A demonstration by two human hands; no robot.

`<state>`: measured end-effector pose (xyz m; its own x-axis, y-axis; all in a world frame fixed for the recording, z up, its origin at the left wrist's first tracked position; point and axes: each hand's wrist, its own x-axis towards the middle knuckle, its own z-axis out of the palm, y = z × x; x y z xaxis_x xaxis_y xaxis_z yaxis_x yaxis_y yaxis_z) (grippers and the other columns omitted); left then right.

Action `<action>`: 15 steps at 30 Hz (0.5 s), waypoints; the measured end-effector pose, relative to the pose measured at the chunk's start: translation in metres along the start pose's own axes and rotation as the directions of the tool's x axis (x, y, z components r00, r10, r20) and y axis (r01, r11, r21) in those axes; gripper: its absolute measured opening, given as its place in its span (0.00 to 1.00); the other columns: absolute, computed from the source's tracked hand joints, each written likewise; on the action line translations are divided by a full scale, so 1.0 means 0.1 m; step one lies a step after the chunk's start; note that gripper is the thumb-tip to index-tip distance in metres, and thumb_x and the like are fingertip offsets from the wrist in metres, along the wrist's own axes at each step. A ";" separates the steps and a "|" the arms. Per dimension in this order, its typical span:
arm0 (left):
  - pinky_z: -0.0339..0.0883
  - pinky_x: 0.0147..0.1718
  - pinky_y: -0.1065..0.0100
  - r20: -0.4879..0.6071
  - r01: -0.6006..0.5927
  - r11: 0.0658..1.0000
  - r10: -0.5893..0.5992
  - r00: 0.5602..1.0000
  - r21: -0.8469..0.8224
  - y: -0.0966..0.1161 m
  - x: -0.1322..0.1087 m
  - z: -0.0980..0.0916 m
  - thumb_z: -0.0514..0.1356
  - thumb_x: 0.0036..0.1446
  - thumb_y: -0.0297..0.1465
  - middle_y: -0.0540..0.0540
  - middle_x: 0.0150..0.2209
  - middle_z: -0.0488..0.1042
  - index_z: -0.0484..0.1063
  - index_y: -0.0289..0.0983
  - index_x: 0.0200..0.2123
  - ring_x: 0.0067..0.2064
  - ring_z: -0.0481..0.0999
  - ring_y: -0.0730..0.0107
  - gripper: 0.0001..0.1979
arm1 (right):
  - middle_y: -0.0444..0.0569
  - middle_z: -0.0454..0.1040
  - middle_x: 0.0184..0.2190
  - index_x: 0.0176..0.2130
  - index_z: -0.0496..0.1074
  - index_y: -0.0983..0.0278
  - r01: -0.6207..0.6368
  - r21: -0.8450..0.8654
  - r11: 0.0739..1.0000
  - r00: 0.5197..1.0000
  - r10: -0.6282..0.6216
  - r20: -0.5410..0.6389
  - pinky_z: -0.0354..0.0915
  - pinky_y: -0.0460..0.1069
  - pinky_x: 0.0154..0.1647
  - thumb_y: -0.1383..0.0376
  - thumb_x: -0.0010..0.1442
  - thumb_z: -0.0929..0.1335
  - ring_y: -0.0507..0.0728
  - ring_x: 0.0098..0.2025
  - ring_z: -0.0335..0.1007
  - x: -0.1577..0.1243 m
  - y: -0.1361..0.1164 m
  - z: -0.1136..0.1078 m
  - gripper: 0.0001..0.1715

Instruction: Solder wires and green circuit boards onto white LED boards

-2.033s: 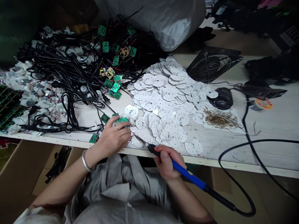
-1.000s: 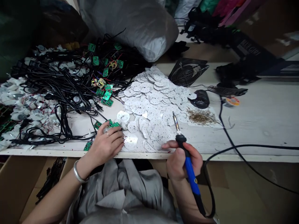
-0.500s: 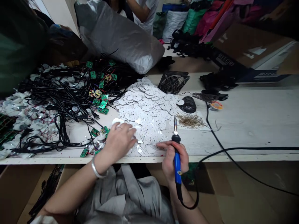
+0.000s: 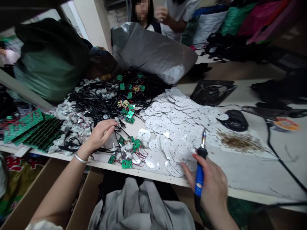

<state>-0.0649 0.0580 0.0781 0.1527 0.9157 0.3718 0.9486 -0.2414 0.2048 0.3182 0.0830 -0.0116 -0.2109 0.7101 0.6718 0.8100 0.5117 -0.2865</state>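
My right hand [image 4: 211, 185] grips a blue-handled soldering iron [image 4: 199, 179], its metal tip pointing up, with the fingertips at the front edge of a heap of white perforated round circuit boards [image 4: 177, 123]. My left hand [image 4: 100, 134] hangs open, nothing in it, just above a tangle of black power cords [image 4: 100, 103]. Between my hands lie small green circuit boards with red wires [image 4: 127, 153], close to a lone white board [image 4: 144, 134].
A bench of white-painted planks [image 4: 249, 174] bears everything. Green board panels [image 4: 33, 131] lie at the left, brown clippings on paper [image 4: 240, 142] at the right. A fan guard [image 4: 212, 92], a grey sack [image 4: 153, 48] and a person [image 4: 168, 19] stand beyond.
My left hand has left the white boards and moved left over the cords. My right hand has shifted right with the iron. The view has tilted up, showing more of the room.
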 end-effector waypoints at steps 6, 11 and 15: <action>0.68 0.50 0.55 -0.011 -0.044 0.929 0.052 0.999 0.368 -0.44 -0.09 -0.45 0.50 0.61 0.26 0.42 0.47 0.77 0.73 0.35 0.45 0.52 0.74 0.59 0.15 | 0.58 0.75 0.40 0.50 0.67 0.66 -0.055 -0.023 0.998 0.998 0.055 -0.011 0.68 0.59 0.43 0.51 0.63 0.63 0.65 0.39 0.74 -0.02 0.00 0.12 0.25; 0.68 0.49 0.57 0.103 -0.121 0.884 0.083 0.991 0.452 -0.60 0.33 -0.48 0.50 0.61 0.25 0.42 0.47 0.77 0.74 0.35 0.45 0.51 0.73 0.60 0.15 | 0.60 0.75 0.41 0.47 0.68 0.67 -0.119 -0.049 0.992 0.993 0.117 -0.030 0.69 0.62 0.45 0.48 0.62 0.62 0.67 0.39 0.75 -0.02 -0.02 0.18 0.26; 0.65 0.50 0.55 0.259 -0.183 0.822 0.045 0.965 0.540 -0.54 0.72 -0.42 0.54 0.58 0.25 0.42 0.51 0.74 0.74 0.38 0.48 0.54 0.70 0.57 0.16 | 0.57 0.76 0.39 0.45 0.68 0.65 -0.170 0.056 0.984 0.985 0.172 -0.031 0.69 0.63 0.48 0.49 0.60 0.64 0.66 0.40 0.76 -0.04 0.00 0.16 0.23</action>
<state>-0.1166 0.1236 0.1324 0.2621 0.9557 0.1338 0.9011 -0.1927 -0.3885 0.3106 0.0875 -0.0252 -0.0515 0.7722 0.6333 0.8021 0.4098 -0.4344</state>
